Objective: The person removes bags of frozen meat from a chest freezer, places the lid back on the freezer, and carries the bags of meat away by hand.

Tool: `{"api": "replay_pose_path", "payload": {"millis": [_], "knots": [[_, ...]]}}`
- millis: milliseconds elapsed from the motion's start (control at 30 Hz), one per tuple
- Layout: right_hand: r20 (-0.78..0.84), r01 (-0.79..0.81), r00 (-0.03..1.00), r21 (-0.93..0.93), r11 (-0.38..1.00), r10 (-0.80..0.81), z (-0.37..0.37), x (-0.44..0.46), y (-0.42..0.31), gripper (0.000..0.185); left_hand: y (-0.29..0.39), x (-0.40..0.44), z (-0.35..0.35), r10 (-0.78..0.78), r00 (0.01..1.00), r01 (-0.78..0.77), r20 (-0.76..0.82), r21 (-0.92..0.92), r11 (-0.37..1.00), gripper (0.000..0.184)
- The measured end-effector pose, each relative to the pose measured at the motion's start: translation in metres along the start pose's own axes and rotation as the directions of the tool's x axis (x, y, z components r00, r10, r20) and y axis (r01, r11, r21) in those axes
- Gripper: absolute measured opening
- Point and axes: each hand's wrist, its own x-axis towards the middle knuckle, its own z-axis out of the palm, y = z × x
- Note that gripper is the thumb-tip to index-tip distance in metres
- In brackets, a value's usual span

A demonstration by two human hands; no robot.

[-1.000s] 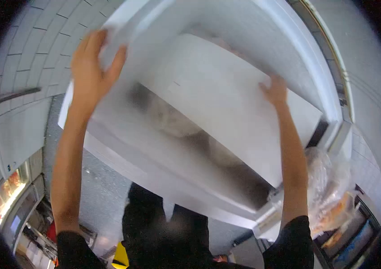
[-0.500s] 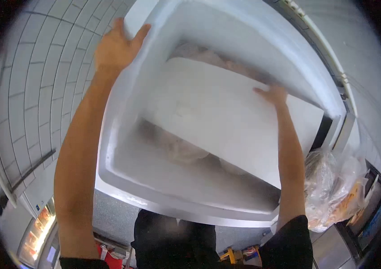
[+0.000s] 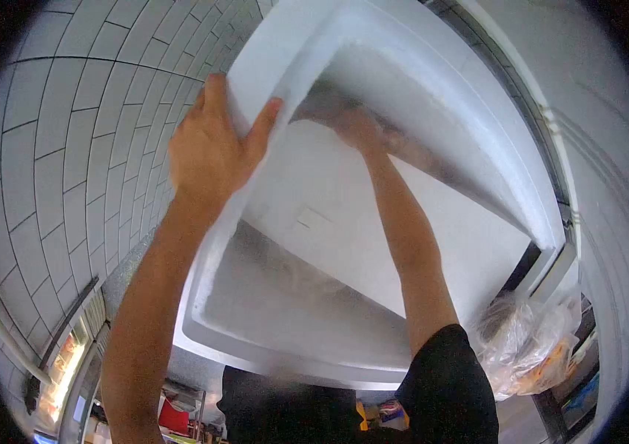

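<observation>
A white chest freezer (image 3: 274, 66) stands open in front of me, with cold mist inside. My left hand (image 3: 214, 152) grips its left rim, with the fingers over the outer edge and the thumb on the inner side. A large flat white panel (image 3: 314, 192) lies slanted across the freezer's inside, with a small pale rectangle on its surface. Deep in the freezer, my right hand (image 3: 359, 129) reaches to the panel's far edge. Mist and dim light blur its fingers, and I cannot tell whether they hold anything. Below the panel, the contents are hazy.
Clear plastic bags (image 3: 529, 344) with orange contents sit to the right of the freezer. A white tiled wall (image 3: 70, 140) runs along the left. At the lower left glows a lit display case (image 3: 63, 377). A red item (image 3: 174, 416) is near the floor.
My right hand has moved from the panel's right part to its far left edge, deeper in the freezer. My left hand still holds the rim. The camera view has shifted.
</observation>
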Motion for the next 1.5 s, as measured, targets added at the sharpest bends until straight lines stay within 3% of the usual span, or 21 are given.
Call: {"api": "replay_pose_path", "payload": {"millis": [233,333,533,867,1133,1333,1400,1500], "knots": [[-0.005,0.037,0.999,-0.006,0.999,-0.038,0.011,0.073,-0.044,0.048,-0.003,0.005,0.002,0.071,0.997,-0.074,-0.043,-0.079,0.994,0.060],[-0.030,0.036,0.999,-0.024,0.999,-0.037,0.014,0.082,-0.047,0.049,-0.002,0.006,-0.002,-0.015,0.999,0.020,0.034,-0.146,0.989,0.057],[-0.075,0.046,0.996,-0.028,0.999,-0.048,0.020,0.089,-0.045,0.050,-0.005,0.006,0.005,-0.014,1.000,0.017,0.017,-0.184,0.983,0.058],[-0.142,0.080,0.987,-0.008,0.997,-0.081,0.001,0.046,-0.044,0.053,-0.005,0.007,0.006,0.001,1.000,-0.003,-0.014,-0.175,0.985,0.056],[-0.077,0.058,0.995,-0.065,0.996,-0.063,0.018,0.081,-0.036,0.055,-0.005,0.008,0.005,-0.011,1.000,0.014,0.014,-0.186,0.982,0.056],[-0.093,0.116,0.987,-0.151,0.982,-0.130,0.022,0.078,-0.008,0.057,-0.010,0.009,0.010,0.069,0.992,-0.083,-0.108,-0.132,0.988,0.059],[-0.046,0.141,0.987,-0.197,0.970,-0.153,0.018,0.063,0.005,0.058,0.002,0.018,-0.020,-0.075,0.971,0.121,0.225,-0.201,0.972,0.060],[0.105,0.236,0.971,-0.339,0.911,-0.212,0.018,0.033,0.016,0.059,0.009,0.022,-0.032,-0.179,0.884,0.243,0.432,-0.096,0.965,0.059]]}}
